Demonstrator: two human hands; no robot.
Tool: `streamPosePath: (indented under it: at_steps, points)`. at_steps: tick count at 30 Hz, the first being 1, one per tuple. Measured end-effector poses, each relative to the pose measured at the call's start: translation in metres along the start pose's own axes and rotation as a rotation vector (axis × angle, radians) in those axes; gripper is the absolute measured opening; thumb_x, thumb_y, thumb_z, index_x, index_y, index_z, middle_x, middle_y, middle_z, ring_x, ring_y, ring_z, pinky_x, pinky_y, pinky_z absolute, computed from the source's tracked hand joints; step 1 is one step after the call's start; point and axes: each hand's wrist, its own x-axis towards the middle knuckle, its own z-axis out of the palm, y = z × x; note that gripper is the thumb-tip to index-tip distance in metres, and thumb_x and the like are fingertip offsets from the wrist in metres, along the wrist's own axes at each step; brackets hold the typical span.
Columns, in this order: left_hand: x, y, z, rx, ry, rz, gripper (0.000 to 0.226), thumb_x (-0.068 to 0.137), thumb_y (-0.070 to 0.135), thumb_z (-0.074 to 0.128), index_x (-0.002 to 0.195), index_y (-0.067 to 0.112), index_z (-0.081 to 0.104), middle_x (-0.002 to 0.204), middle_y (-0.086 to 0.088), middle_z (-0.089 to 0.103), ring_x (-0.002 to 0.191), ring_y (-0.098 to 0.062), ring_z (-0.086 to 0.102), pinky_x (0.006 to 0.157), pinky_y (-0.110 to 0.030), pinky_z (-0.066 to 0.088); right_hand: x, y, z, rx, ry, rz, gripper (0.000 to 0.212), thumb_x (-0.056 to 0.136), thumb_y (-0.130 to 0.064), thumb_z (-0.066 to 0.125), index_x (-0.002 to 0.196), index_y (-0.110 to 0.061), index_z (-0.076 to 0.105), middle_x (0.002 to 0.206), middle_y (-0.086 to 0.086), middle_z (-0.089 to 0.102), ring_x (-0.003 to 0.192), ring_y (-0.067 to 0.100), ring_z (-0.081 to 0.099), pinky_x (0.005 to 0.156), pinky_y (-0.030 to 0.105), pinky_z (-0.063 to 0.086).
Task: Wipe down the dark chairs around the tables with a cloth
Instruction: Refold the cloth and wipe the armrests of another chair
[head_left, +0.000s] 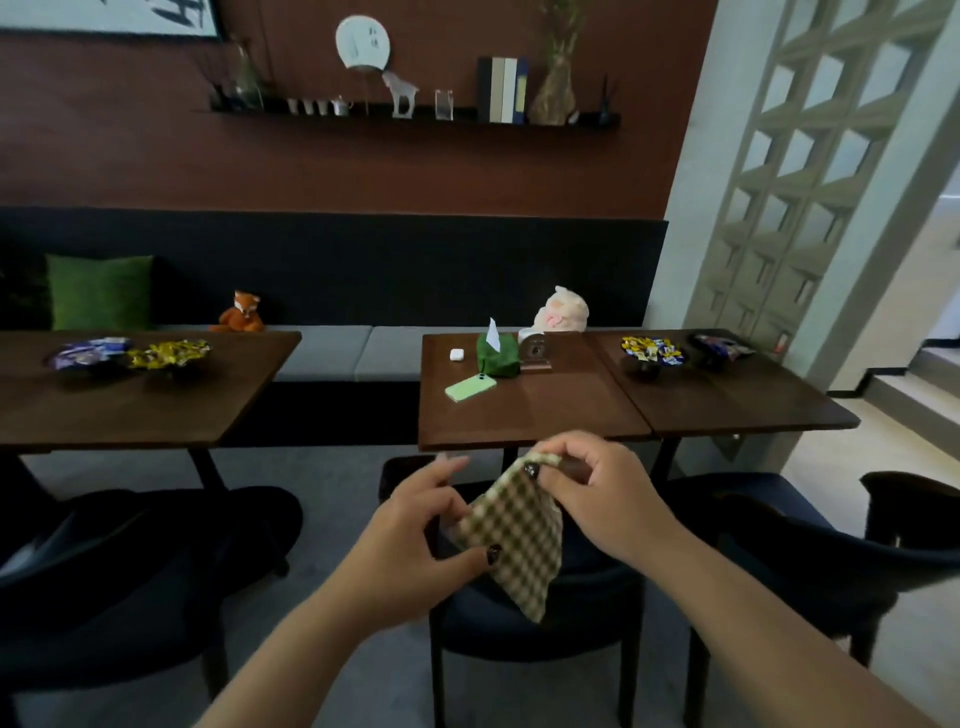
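i have the cloth low in the centre of the frame, above the middle chair. left hand pinches its lower edge, right hand its top corner. it looks light and floppy; i'd bunch it before wiping.

Dim indoor shot, low contrast. Daylight comes from far right, w/ the floor brightest there. Dark chairs near the camera lose detail in shadow. Soft sheen on the tabletops. Slight motion blur on the cloth. Wide-angle bending toward the edges, esp. the lattice screen at right.
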Motion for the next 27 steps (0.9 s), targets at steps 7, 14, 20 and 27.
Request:
streamPosePath:
  at_steps: [7, 14, 20, 27]
  points:
    - [-0.075, 0.030, -0.040, 0.037, -0.001, 0.001, 0.017, 0.078, 0.029, 0.074, 0.075, 0.021, 0.059, 0.092, 0.020, 0.068, 0.094, 0.003, 0.064, 0.084, -0.031, 0.054, -0.035, -0.062, 0.014, -0.184, 0.048, -0.129, 0.013, 0.085, -0.012, 0.066, 0.087, -0.023, 0.072, 0.084, -0.020, 0.068, 0.084, -0.002, 0.061, 0.078, 0.018, 0.047]
    - [-0.129, 0.045, -0.044, -0.207, 0.227, -0.491, 0.009, 0.095, 0.020, 0.056, 0.097, 0.024, 0.064, 0.089, 0.001, 0.072, 0.087, -0.016, 0.069, 0.077, -0.037, 0.057, -0.087, -0.109, 0.034, -0.264, 0.090, -0.588, 0.012, 0.084, -0.008, 0.067, 0.095, -0.008, 0.070, 0.092, 0.000, 0.069, 0.085, 0.011, 0.064, 0.079, 0.022, 0.051]
    - [-0.176, 0.065, -0.035, -0.636, 0.392, -0.715, 0.032, 0.101, 0.013, 0.040, 0.105, 0.013, 0.072, 0.097, -0.008, 0.075, 0.090, -0.022, 0.071, 0.072, -0.037, 0.058, -0.165, -0.101, 0.079, -0.359, -0.276, -0.845, 0.018, 0.089, -0.028, 0.063, 0.101, -0.017, 0.071, 0.099, -0.004, 0.065, 0.091, 0.015, 0.059, 0.079, 0.034, 0.048]
    - [-0.237, 0.056, -0.062, -0.661, 0.450, -0.691, 0.036, 0.101, 0.012, 0.037, 0.102, 0.010, 0.074, 0.096, -0.013, 0.074, 0.095, -0.031, 0.069, 0.079, -0.040, 0.057, -0.179, -0.121, 0.122, -0.086, -0.183, -0.540, 0.030, 0.088, -0.031, 0.065, 0.114, -0.016, 0.065, 0.111, -0.007, 0.059, 0.108, 0.006, 0.052, 0.095, 0.029, 0.045]
